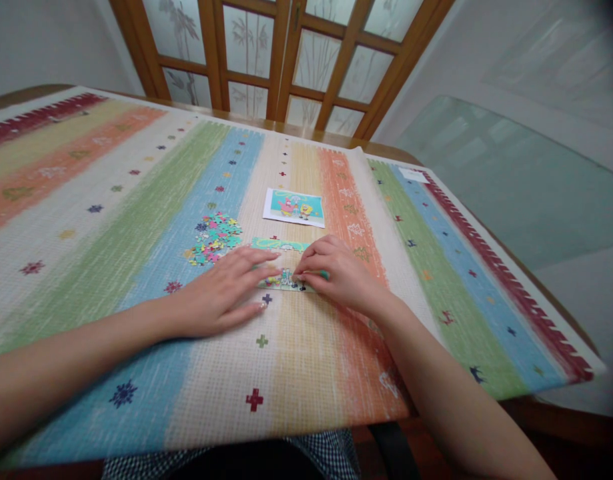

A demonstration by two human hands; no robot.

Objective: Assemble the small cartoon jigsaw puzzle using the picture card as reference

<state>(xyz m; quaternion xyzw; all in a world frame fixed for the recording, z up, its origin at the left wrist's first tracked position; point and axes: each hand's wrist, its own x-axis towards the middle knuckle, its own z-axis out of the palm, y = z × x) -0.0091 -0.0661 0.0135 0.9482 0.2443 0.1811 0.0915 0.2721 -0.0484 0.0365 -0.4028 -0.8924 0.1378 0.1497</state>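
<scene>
A partly joined jigsaw puzzle [286, 276] lies on the table between my hands, with a lower strip of pieces and a separate upper strip [266, 243] in green and yellow. My left hand [221, 293] rests flat, its fingers stretched over the left end of both strips. My right hand [339, 273] is closed in a pinch at the lower strip, its thumb and fingertips on a small puzzle piece that they mostly cover. The right ends of the strips are partly hidden by this hand. Beyond my left hand is a pile of loose puzzle pieces [217, 235] in mixed colours.
A printed cartoon picture card [295, 207] lies just beyond the puzzle. Under everything is a striped tablecloth [236, 373], and a small white paper [413, 175] sits near its far right edge. Wooden glass-paned doors [281, 63] stand behind the table.
</scene>
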